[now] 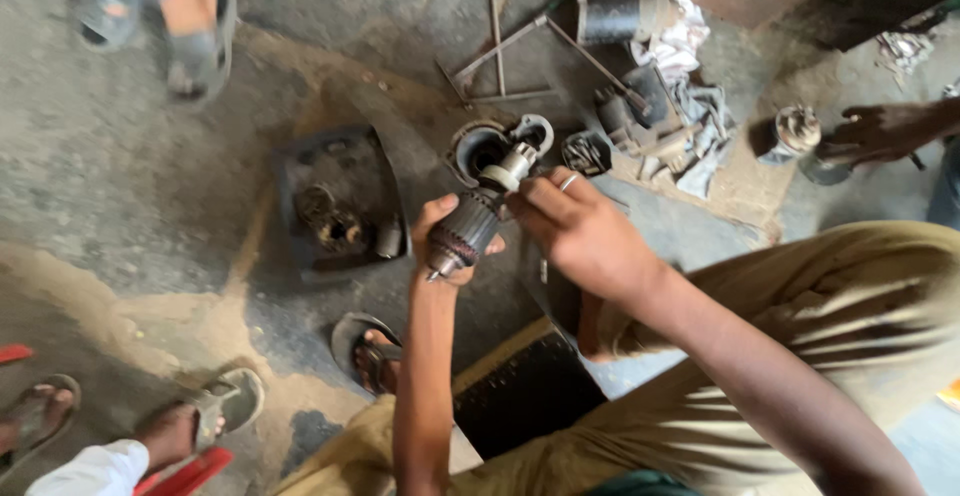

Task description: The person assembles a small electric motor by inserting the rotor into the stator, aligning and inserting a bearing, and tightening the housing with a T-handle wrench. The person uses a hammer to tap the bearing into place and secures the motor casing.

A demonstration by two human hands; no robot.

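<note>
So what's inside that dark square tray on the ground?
The tray holds rusty round metal parts and a small cylinder. Its base beneath them is covered, and the parts are too dark to tell apart.

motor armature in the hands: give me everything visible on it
The armature is a dark, ribbed metal cylinder with a reddish band near its lower end and a thin shaft tip poking out below. A pale, lighter-coloured gear piece sits on its upper end. It looks greasy and worn. It is held tilted, upper end pointing up and right, above the floor. The left hand wraps the body; the right hand grips the upper end.
</note>
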